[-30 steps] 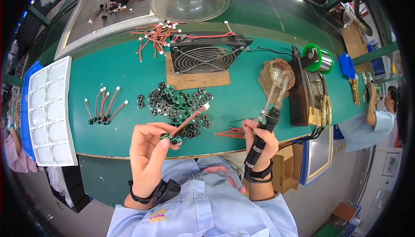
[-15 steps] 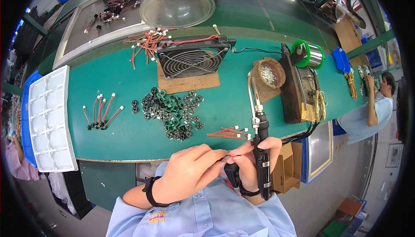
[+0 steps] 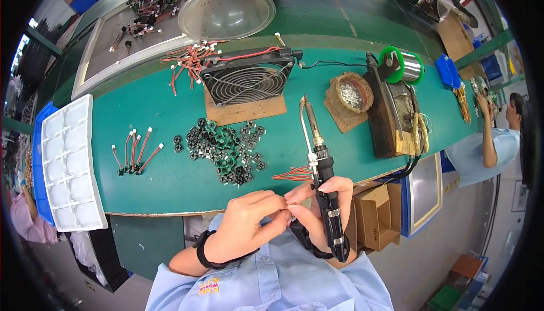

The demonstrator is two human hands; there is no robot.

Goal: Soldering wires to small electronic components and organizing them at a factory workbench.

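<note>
A black soldering iron [image 3: 325,180] with a metal solder-feed tube lies along the fingers of my right hand [image 3: 311,225], its tip pointing up and away over the green mat. My left hand [image 3: 245,223] is closed in a pinch, and its fingertips meet those of my right thumb and forefinger. Something small sits between them, mostly covered by fingers. Several red-and-black cables [image 3: 292,174] rest just beyond my hands. Farther left is a pile of small black and green components [image 3: 224,149]; beside it are several cables with parts attached [image 3: 135,155].
A fan [image 3: 247,81] stands on cardboard at the back, before more loose cables [image 3: 187,61]. To the right are a solder-scrap bowl [image 3: 354,96], an iron stand [image 3: 388,118] and a solder spool [image 3: 409,67]. A white divided tray [image 3: 68,163] borders the left side.
The soldering iron has swung left and its tip has moved away from the scrap bowl. Both hands have shifted slightly left and down, still together at the fingertips.
</note>
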